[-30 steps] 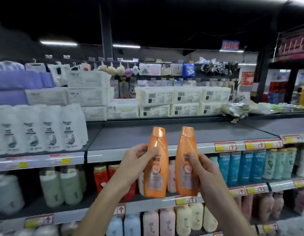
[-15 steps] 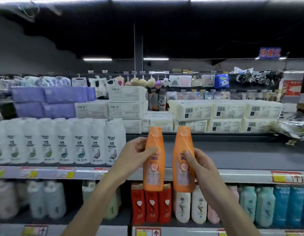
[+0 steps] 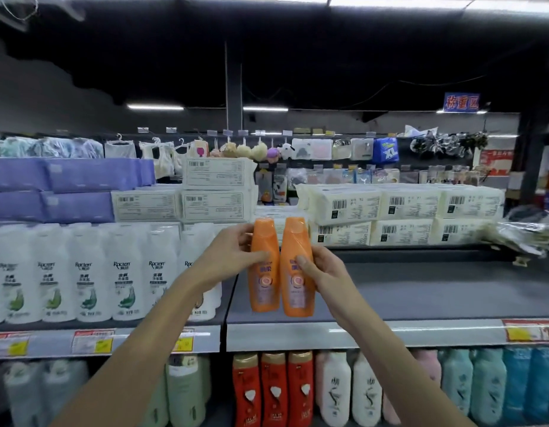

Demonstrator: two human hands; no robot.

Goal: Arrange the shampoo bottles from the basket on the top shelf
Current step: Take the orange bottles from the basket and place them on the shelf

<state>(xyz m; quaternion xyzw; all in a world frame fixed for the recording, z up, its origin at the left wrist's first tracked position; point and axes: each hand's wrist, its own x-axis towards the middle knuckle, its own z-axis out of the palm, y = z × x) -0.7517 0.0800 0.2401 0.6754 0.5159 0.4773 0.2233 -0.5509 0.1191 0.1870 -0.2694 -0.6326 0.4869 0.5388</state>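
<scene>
Over the front of the top shelf (image 3: 421, 291), at the left end of its bare grey stretch: left orange bottle (image 3: 265, 291) and right orange bottle (image 3: 298, 298), upright, long axes vertical, sides touching, bases at or just off the shelf; cannot tell which. Gripped one apiece: left hand (image 3: 227, 257) curled round the one, right hand (image 3: 325, 272) round the other, equally near the shelf. Likely just straight down, then release. Glossy orange plastic, caps up, pale labels outward.

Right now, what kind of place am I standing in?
Probably a supermarket toiletries aisle: yellow price tags along the shelf edge, rows of identical white bottles on the top shelf, barcoded packs stacked behind.
</scene>
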